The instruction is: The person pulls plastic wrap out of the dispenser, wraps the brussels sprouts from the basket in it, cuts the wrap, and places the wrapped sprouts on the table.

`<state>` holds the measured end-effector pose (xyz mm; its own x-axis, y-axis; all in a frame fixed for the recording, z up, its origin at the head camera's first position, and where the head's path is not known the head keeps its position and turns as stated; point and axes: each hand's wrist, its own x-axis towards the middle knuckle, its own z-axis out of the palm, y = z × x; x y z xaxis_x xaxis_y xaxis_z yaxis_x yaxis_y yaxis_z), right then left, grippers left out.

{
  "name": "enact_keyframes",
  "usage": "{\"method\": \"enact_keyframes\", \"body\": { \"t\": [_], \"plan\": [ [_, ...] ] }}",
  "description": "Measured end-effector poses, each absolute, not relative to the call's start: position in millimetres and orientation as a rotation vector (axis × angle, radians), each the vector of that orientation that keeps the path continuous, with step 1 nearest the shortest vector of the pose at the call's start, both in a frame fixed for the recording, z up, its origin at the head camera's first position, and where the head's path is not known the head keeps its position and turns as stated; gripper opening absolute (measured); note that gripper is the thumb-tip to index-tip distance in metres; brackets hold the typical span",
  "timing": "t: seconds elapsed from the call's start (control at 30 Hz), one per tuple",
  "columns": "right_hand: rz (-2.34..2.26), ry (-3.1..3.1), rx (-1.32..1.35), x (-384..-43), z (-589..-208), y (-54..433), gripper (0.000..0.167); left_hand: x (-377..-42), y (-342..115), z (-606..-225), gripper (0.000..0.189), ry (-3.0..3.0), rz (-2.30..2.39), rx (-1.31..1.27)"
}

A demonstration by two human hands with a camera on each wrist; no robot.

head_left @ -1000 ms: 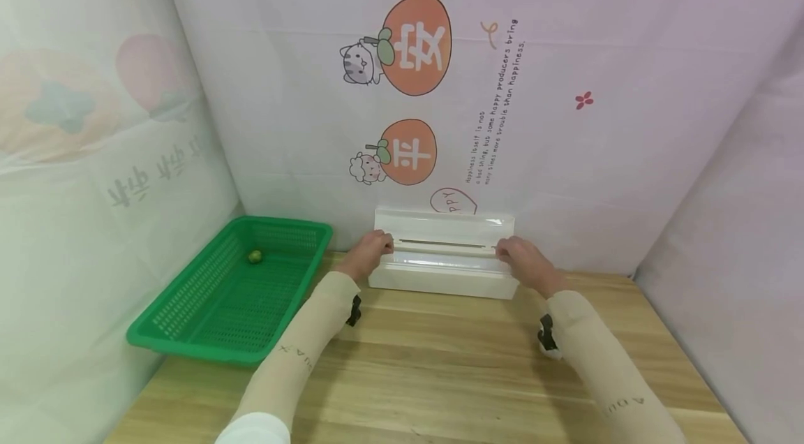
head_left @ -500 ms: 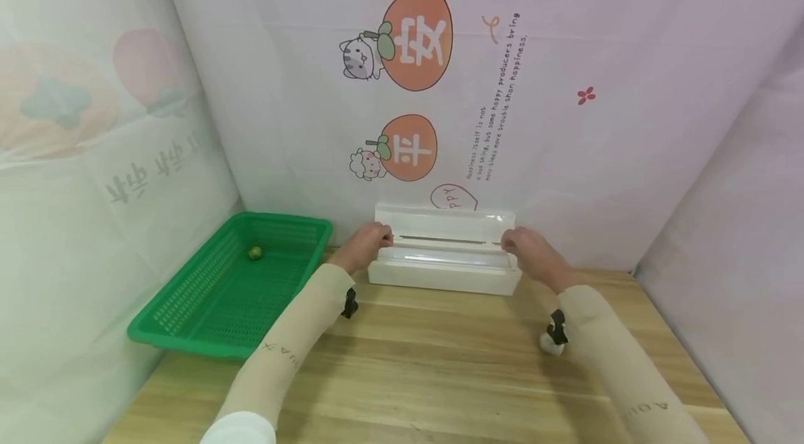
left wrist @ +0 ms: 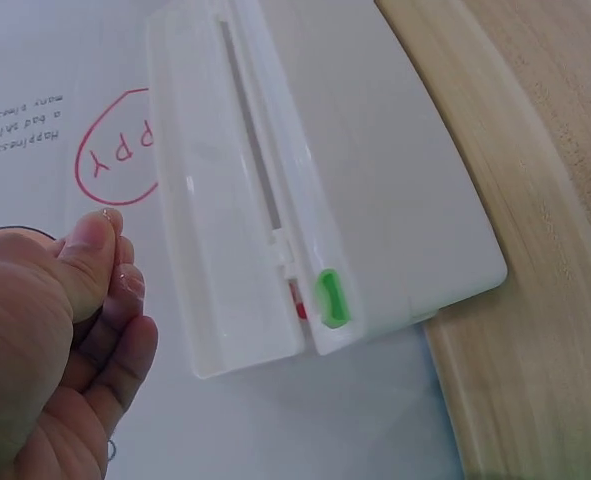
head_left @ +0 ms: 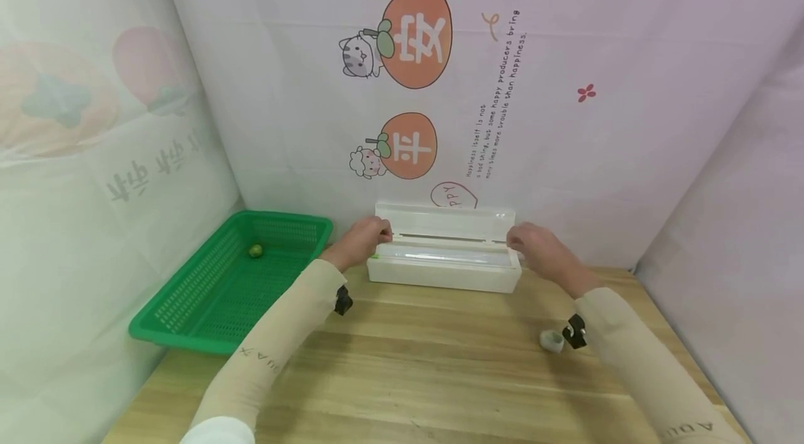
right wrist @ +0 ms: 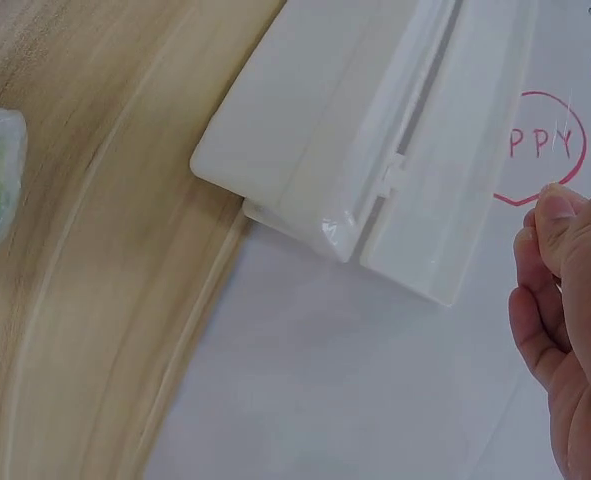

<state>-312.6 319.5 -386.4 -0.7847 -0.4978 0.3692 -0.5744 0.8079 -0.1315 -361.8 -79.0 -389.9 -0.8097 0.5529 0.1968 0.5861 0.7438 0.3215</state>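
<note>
A white cling film dispenser [head_left: 442,276] stands against the back wall with its lid [head_left: 446,222] raised. Inside it, the clear film roll [head_left: 449,257] shines. My left hand [head_left: 363,241] is over the dispenser's left end, thumb and fingers pinched together; a clear glint of cling film shows at its fingertips in the left wrist view. Over the opposite end, my right hand [head_left: 541,252] pinches in the same way. The film itself is nearly invisible between the hands. A green tab [left wrist: 332,298] shows at one end of the dispenser.
A green plastic basket [head_left: 182,344] stands at the left, holding a small green round fruit [head_left: 255,250]. Near the right wrist, a small film-wrapped green item [head_left: 552,341] lies on the wooden table [head_left: 433,374]. Printed white cloth walls [head_left: 301,116] enclose the table.
Both hands stay pinched and have drawn slightly outward and up at the dispenser's ends. The forearms have spread apart, uncovering the wrapped item beside the right wrist. The film roll shows more clearly.
</note>
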Motion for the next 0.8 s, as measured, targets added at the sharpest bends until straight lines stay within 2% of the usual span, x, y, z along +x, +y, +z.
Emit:
{"method": "enact_keyframes", "body": {
  "t": [0.8],
  "plan": [
    [0.308, -2.676, 0.741, -284, -341, 316, 0.013, -326, -86, -345, 0.013, -2.79, -0.549, -0.992]
  ]
}}
